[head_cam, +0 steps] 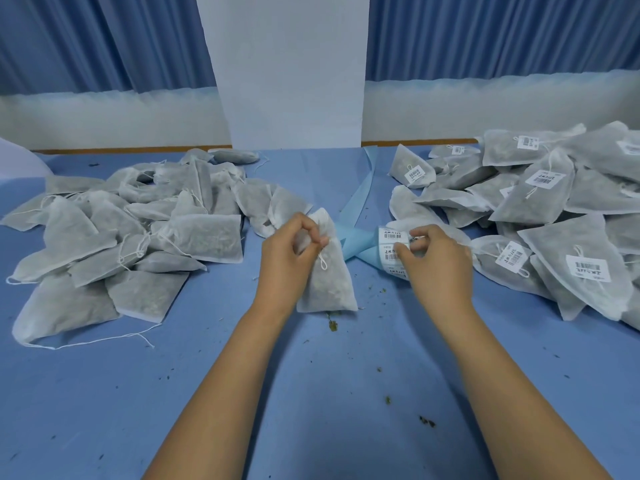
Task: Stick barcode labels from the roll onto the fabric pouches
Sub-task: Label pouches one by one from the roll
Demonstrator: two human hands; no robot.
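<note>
Fabric pouch (325, 271), greenish filling | left fingers (308, 225) pinch it | right fingers (420, 233) pinch label strip (391, 237)

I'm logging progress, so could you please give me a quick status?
Left hand grips bare pouch. Right hand pinches label strip. Blue backing paper lies between them.

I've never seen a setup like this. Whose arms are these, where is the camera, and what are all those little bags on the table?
There is no machine: these are a person's bare arms, filmed by a camera worn on the head, looking down. The left hand grips one fabric pouch by its top. The right hand pinches a strip of barcode labels. On the blue table, the left pile shows no labels; the right pile carries them.
</note>
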